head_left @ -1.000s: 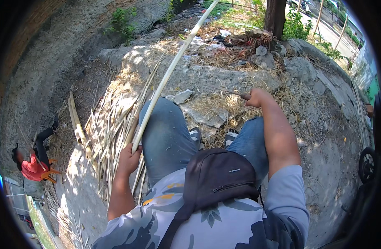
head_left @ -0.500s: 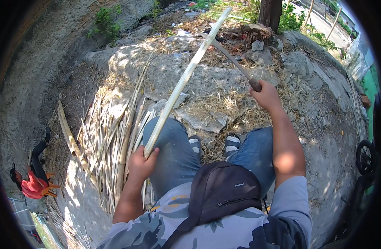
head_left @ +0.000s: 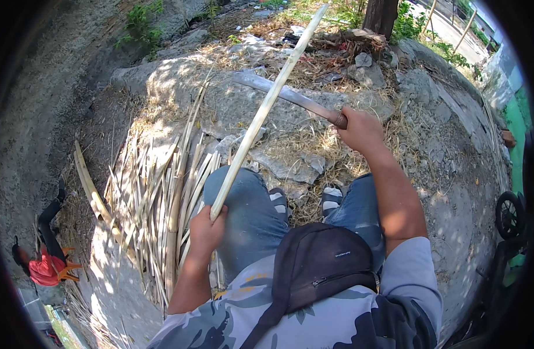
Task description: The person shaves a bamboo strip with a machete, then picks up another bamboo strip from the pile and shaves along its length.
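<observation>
My left hand (head_left: pixel 207 234) is closed round the lower end of a long pale bamboo strip (head_left: pixel 256 124), which slants up and away to the right. In my right hand (head_left: pixel 362 131) is the brown handle of a machete (head_left: pixel 304 101). Its long blade points left and crosses behind the strip, about a third of the way down from the strip's far end. Whether blade and strip touch, I cannot tell. Beside my left knee lies a heap of split bamboo strips (head_left: pixel 153 203) on the ground.
A curved bamboo piece (head_left: pixel 91 186) lies left of the heap. At far left a person in a red top (head_left: pixel 45 269) sits on an orange chair (head_left: pixel 71 270). Rocks (head_left: pixel 367 71) and a tree trunk (head_left: pixel 381 18) stand ahead. A black wheel (head_left: pixel 509 215) is at the right edge.
The machete has come down and nearer along the strip, its blade swinging from pointing up-left to lying flatter across behind it. My left hand still holds the strip in nearly the same place.
</observation>
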### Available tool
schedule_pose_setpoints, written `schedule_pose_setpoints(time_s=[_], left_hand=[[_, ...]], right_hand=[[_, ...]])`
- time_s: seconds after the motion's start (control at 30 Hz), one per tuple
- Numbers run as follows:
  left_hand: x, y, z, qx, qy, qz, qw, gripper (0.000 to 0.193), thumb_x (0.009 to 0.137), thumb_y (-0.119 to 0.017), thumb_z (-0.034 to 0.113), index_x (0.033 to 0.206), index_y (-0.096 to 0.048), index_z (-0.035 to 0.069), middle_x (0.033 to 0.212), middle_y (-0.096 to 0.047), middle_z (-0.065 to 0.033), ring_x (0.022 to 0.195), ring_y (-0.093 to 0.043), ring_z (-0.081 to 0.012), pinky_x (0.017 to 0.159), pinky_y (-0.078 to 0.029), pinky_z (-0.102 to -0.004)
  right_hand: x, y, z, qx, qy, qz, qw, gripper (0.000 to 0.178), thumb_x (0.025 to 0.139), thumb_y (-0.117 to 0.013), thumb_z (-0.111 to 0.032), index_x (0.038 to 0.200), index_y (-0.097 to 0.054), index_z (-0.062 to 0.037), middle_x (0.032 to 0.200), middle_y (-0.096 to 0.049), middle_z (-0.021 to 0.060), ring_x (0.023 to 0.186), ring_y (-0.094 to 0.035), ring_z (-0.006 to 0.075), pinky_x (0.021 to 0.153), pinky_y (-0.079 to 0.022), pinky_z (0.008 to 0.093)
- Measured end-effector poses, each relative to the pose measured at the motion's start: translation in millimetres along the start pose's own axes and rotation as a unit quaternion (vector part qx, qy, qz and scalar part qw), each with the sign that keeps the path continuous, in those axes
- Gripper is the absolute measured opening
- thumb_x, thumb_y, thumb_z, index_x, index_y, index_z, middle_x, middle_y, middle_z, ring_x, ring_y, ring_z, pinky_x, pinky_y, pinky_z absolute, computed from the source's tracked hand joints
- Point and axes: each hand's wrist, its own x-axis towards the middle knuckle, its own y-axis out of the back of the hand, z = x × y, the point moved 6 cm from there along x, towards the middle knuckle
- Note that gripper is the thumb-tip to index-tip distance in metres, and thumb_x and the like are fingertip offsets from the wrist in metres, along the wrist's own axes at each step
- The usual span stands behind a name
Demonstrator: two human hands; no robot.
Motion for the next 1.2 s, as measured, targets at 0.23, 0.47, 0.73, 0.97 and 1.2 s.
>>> schedule_pose_setpoints(time_s=[0.23,0.47,0.73,0.97,1.2], left_hand=[[-4,0,-6,-0.041,-0.005,0.034,0.999,0.039,0.095,-0.069,0.039,0.089,-0.067,0.0,0.076,-0.068,-0.0248,0.073,-0.067,-0.0444,0.066,-0.051,-0.0475],[-4,-3,-8,0.024,-0.019,0.047,0.998,0.037,0.095,-0.068,0.037,0.09,-0.067,0.0,0.079,-0.068,-0.0256,0.077,-0.066,-0.0465,0.069,-0.051,-0.0495],[-5,-6,-7,0.026,-0.004,0.069,0.997,0.041,0.096,-0.065,0.041,0.092,-0.067,0.001,0.076,-0.067,-0.0249,0.075,-0.066,-0.0468,0.069,-0.051,-0.0518],[-4,-5,5,0.056,-0.009,0.062,0.996,0.044,0.096,-0.065,0.045,0.094,-0.068,0.001,0.079,-0.068,-0.0259,0.078,-0.067,-0.0471,0.07,-0.051,-0.052],[-2,1,26,0.127,-0.012,0.021,0.992,0.045,0.095,-0.064,0.045,0.094,-0.067,0.0,0.082,-0.07,-0.0265,0.082,-0.067,-0.048,0.074,-0.051,-0.0533]], right_hand=[[24,-29,66,0.172,-0.13,0.006,0.976,0.034,0.084,-0.075,-0.032,0.107,-0.072,-0.0078,0.095,-0.074,0.0158,0.095,-0.071,0.0338,0.082,-0.054,0.0479],[2,16,13,0.27,-0.061,0.099,0.956,0.039,0.081,-0.077,-0.034,0.1,-0.07,-0.0013,0.088,-0.071,0.0187,0.081,-0.068,0.0351,0.074,-0.051,0.0462],[17,-42,8,0.367,-0.068,-0.017,0.928,0.041,0.084,-0.078,-0.038,0.1,-0.07,-0.001,0.081,-0.07,0.0143,0.075,-0.069,0.0288,0.07,-0.051,0.043],[11,-29,68,0.464,-0.175,0.079,0.865,0.037,0.086,-0.075,-0.032,0.103,-0.066,-0.0003,0.082,-0.068,0.0107,0.073,-0.065,0.0232,0.07,-0.05,0.0409],[-29,-4,18,0.309,-0.043,0.078,0.947,0.034,0.084,-0.074,-0.028,0.11,-0.067,-0.0069,0.09,-0.072,0.0161,0.085,-0.07,0.0358,0.076,-0.052,0.0492]])
